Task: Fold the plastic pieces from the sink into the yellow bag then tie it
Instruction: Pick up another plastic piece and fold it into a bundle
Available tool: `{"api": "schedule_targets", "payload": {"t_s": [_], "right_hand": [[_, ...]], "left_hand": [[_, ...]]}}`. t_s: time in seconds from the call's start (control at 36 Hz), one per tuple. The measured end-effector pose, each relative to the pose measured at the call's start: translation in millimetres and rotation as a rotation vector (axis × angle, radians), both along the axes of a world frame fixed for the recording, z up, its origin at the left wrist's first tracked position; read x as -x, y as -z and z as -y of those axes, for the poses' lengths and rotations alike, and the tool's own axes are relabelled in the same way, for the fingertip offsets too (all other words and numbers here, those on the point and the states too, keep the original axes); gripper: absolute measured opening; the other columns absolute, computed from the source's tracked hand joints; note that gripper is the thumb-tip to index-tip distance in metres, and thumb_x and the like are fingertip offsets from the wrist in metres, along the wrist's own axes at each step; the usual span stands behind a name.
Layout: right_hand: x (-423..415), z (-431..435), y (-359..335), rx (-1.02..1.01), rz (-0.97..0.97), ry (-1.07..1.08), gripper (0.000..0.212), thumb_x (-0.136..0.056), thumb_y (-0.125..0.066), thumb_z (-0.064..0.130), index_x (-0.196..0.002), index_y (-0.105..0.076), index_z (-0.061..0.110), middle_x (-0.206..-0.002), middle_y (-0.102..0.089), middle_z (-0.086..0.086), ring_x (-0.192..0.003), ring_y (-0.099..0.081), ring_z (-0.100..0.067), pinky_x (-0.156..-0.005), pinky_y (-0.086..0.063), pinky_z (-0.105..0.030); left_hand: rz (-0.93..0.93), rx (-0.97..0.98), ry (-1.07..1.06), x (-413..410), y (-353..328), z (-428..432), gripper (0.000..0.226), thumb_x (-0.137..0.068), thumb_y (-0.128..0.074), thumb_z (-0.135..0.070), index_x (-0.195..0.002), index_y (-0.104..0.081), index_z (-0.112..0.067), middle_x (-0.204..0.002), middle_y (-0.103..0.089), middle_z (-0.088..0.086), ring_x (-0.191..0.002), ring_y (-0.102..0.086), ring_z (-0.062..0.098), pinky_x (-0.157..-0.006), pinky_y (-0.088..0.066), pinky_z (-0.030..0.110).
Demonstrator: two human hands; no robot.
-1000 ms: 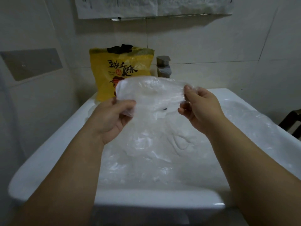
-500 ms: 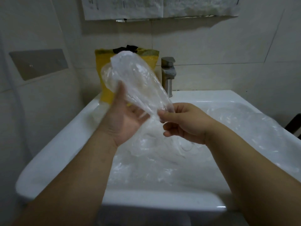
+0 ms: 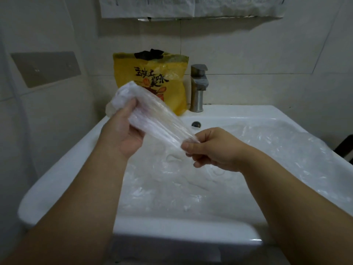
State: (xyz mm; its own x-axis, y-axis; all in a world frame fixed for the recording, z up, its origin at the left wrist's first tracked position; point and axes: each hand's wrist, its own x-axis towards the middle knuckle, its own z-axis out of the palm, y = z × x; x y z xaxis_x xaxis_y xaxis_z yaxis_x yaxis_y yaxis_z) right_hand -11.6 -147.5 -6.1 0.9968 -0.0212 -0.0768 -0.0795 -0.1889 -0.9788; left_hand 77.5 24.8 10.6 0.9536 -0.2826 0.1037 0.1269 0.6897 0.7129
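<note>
Stretched over the sink's [image 3: 63, 175] back-left corner, the light, limp, likely slippery plastic piece [image 3: 158, 119] is gripped at its bunched end by the left hand [image 3: 122, 132] and pinched at the other by the right hand [image 3: 212, 150].

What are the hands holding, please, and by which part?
A plastic piece: the left hand grips its bunched upper end, the right hand pinches its lower end.

Found the yellow printed plastic bag [image 3: 152, 75] on the back rim of the white ceramic sink [image 3: 57, 178], just left of the grey metal tap [image 3: 197, 88], and clear crumpled plastic pieces [image 3: 172, 188] inside that sink.
</note>
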Motion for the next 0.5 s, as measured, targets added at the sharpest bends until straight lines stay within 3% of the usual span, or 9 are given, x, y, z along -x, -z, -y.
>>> {"api": "schedule_targets", "payload": {"t_s": [0.06,0.11,0.19,0.25,0.31,0.33,0.39,0.44,0.5], "right_hand": [[1,0,-2,0.003,-0.022,-0.007,0.009,-0.083,-0.069,0.012,-0.081,-0.071,0.004,-0.067,-0.064,-0.006,-0.054,-0.059,-0.012,-0.055,-0.053,-0.020],[3,0,-4,-0.042,-0.012,-0.022,0.010,-0.083,-0.069,0.013,-0.079,-0.069,0.004,-0.068,-0.062,-0.008,-0.055,-0.058,-0.013,-0.055,-0.053,-0.020],[7,-1,-11,-0.203,0.006,-0.141,0.030,-0.078,-0.064,0.035,-0.081,-0.065,0.005,-0.071,-0.060,-0.009,-0.057,-0.058,-0.013,-0.055,-0.055,-0.024],[9,2,-15,-0.379,-0.032,-0.260,0.053,-0.077,-0.056,0.056,-0.094,-0.065,0.007,-0.076,-0.062,-0.010,-0.060,-0.060,-0.017,-0.058,-0.056,-0.028],[8,5,-17,-0.510,-0.038,-0.264,0.055,-0.081,-0.055,0.051,-0.117,-0.059,0.009,-0.089,-0.063,-0.014,-0.065,-0.063,-0.023,-0.063,-0.058,-0.035],[6,5,-15,-0.483,-0.010,-0.204,0.048,-0.088,-0.053,0.035,-0.131,-0.052,0.014,-0.100,-0.061,-0.015,-0.070,-0.064,-0.026,-0.066,-0.058,-0.038],[4,4,-10,-0.130,0.123,-0.013,0.058,-0.095,-0.049,0.008,-0.143,-0.034,0.035,-0.131,-0.052,-0.010,-0.090,-0.065,-0.027,-0.075,-0.058,-0.036],[6,-2,-4,0.257,0.325,0.024,0.083,-0.089,-0.063,0.006,-0.134,-0.019,0.060,-0.153,-0.030,0.005,-0.117,-0.055,-0.018,-0.079,-0.055,-0.019],[10,-9,-4,0.374,0.467,-0.029,0.083,-0.081,-0.074,0.013,-0.120,-0.021,0.063,-0.156,-0.016,0.015,-0.134,-0.036,-0.012,-0.078,-0.046,-0.003]], "left_hand": [[0.006,-0.009,0.060,2,3,0,0.017,-0.091,-0.058,-0.020,-0.106,-0.063,-0.012,-0.086,-0.075,0.002,-0.080,-0.073,0.011,-0.070,-0.059,0.026],[0.000,-0.010,0.154,4,4,-1,0.036,-0.083,-0.062,-0.025,-0.116,-0.060,-0.012,-0.099,-0.074,0.006,-0.089,-0.072,0.018,-0.076,-0.059,0.032],[-0.049,-0.072,0.153,4,4,-1,0.024,-0.092,-0.054,-0.020,-0.113,-0.062,-0.010,-0.094,-0.074,0.006,-0.082,-0.073,0.016,-0.066,-0.059,0.026],[-0.113,-0.102,0.098,3,5,0,0.017,-0.097,-0.051,-0.014,-0.106,-0.064,-0.009,-0.085,-0.075,0.005,-0.072,-0.072,0.012,-0.060,-0.058,0.021],[-0.151,-0.133,0.090,1,5,0,0.014,-0.097,-0.052,-0.012,-0.100,-0.065,-0.009,-0.081,-0.075,0.003,-0.067,-0.071,0.010,-0.058,-0.057,0.019],[-0.162,-0.156,0.100,1,5,0,0.014,-0.097,-0.052,-0.012,-0.099,-0.066,-0.009,-0.081,-0.075,0.003,-0.067,-0.071,0.010,-0.058,-0.057,0.018],[-0.174,-0.217,0.130,1,7,0,0.016,-0.096,-0.054,-0.013,-0.104,-0.066,-0.009,-0.090,-0.074,0.003,-0.071,-0.071,0.010,-0.064,-0.057,0.019],[-0.172,-0.293,0.160,1,8,2,0.019,-0.096,-0.053,-0.015,-0.108,-0.066,-0.009,-0.099,-0.072,0.004,-0.077,-0.070,0.010,-0.069,-0.056,0.019],[-0.157,-0.376,0.180,1,10,3,0.020,-0.097,-0.051,-0.017,-0.108,-0.066,-0.008,-0.107,-0.071,0.007,-0.088,-0.070,0.015,-0.079,-0.055,0.023]]}}
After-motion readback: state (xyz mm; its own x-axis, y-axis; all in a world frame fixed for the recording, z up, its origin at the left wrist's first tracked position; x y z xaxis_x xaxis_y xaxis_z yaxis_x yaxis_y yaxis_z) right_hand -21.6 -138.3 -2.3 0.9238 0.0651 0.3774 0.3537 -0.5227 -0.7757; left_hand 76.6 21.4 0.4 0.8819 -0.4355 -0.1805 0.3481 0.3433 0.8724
